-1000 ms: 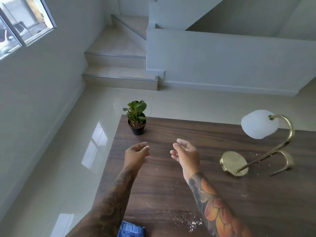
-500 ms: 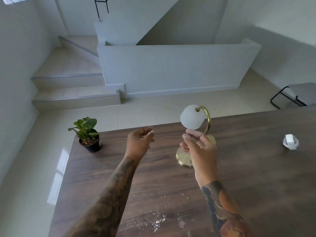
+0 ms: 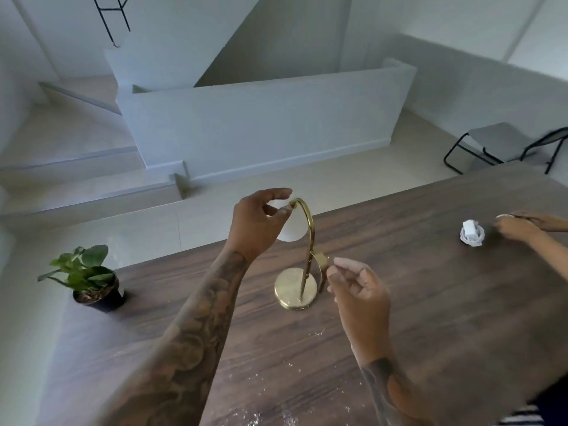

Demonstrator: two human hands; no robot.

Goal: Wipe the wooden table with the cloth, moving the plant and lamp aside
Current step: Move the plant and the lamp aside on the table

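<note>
A brass lamp (image 3: 296, 289) with a white globe shade (image 3: 292, 232) stands upright near the far edge of the wooden table (image 3: 430, 302). My left hand (image 3: 256, 221) is up at the shade, its fingers loosely curved around the top of the arch; a firm hold is not visible. My right hand (image 3: 359, 290) hovers just right of the lamp's stem with relaxed fingers and holds nothing. A small potted plant (image 3: 89, 279) sits at the table's far left corner. White crumbs (image 3: 276, 382) are scattered on the wood near me. No cloth is in view.
Another person's hands (image 3: 522, 226) rest on the table at the far right, beside a white charger with a coiled cable (image 3: 471, 235). A black-framed chair (image 3: 504, 146) stands beyond the table's right end. Steps and a low white wall lie behind.
My left hand rose from left of the lamp to its shade. My right hand dropped from in front of the shade to beside the stem. Another person's hands came into view.
</note>
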